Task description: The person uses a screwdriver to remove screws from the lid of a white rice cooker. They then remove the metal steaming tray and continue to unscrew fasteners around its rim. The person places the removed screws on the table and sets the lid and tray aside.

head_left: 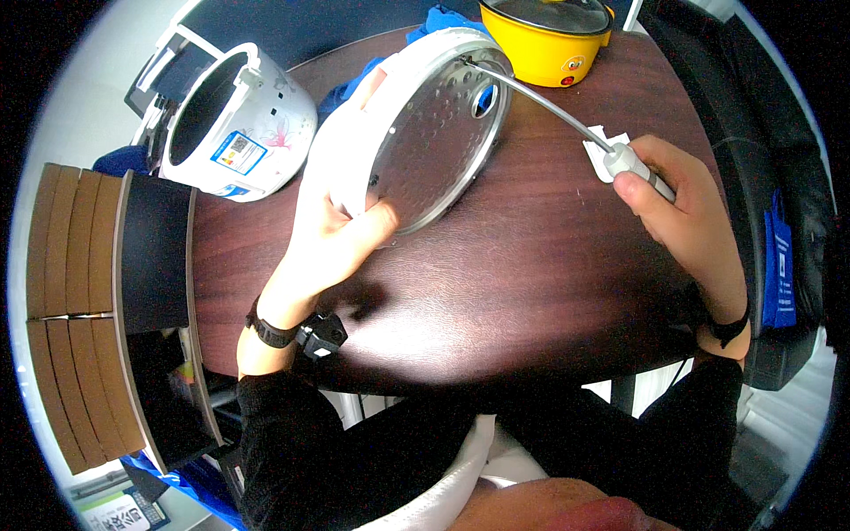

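Observation:
My left hand (345, 230) grips a round white lid (341, 150) from the left, tilted up so that its dimpled metal inner plate (425, 150) faces right. My right hand (673, 203) is closed round the light grey handle of a screwdriver (560, 111). The long metal shaft reaches up and left to the top of the plate, where its tip meets or nearly meets a small dark fitting near the rim. A small white paper (596, 150) lies on the table behind the screwdriver's handle.
A white cooker body (274, 150) sits at back left on the dark wooden table (531, 292). A yellow pot (544, 49) stands at the back, beside blue cloth (443, 19). Cardboard compartments (71, 239) line the left; a black seat (735, 97) with a blue bag (777, 257) is right.

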Available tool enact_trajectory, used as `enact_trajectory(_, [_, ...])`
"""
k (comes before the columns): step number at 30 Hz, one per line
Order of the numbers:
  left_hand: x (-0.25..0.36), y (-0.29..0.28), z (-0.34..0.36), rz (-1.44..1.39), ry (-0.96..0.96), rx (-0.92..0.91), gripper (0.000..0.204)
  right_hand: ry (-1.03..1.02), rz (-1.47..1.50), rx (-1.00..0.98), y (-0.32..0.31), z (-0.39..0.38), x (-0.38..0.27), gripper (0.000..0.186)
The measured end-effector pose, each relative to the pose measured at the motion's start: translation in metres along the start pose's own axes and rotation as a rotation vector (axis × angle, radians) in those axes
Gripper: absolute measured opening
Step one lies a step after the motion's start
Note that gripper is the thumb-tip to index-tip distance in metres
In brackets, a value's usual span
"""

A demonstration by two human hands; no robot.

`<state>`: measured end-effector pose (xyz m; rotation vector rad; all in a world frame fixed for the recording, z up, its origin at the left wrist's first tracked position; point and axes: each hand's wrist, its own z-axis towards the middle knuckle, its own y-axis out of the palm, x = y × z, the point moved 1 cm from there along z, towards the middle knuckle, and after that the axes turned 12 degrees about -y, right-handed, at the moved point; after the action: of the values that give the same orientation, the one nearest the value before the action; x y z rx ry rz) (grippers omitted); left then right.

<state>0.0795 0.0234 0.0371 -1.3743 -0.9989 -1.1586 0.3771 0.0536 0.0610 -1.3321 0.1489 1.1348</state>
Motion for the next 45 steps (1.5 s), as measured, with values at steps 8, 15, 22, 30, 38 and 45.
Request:
enact_trajectory(8, [-0.001,-0.004,0.005,0.030,0.054,-0.029,0.075,0.220,0.521,-0.103,-0.006,-0.001,0.000,0.038])
enact_trajectory(15, [-0.003,-0.005,0.008,0.026,0.058,-0.020,0.077,0.327,0.833,-0.258,0.005,-0.002,0.005,0.048])
enact_trajectory(22, [0.000,0.004,0.005,-0.010,0.100,0.039,0.078,0.392,1.032,-0.219,0.013,-0.003,0.006,0.049])
enact_trajectory(30, [-0.001,0.004,0.000,0.053,0.078,0.035,0.077,0.449,1.202,-0.303,0.013,-0.006,0.001,0.056])
enact_trajectory(38, [-0.002,0.006,0.003,0.013,0.129,0.010,0.078,0.473,1.211,-0.352,0.010,-0.005,-0.008,0.055])
enact_trajectory(45, [-0.003,0.006,0.002,0.024,0.131,0.026,0.080,0.421,1.096,-0.261,0.008,-0.008,-0.015,0.048])
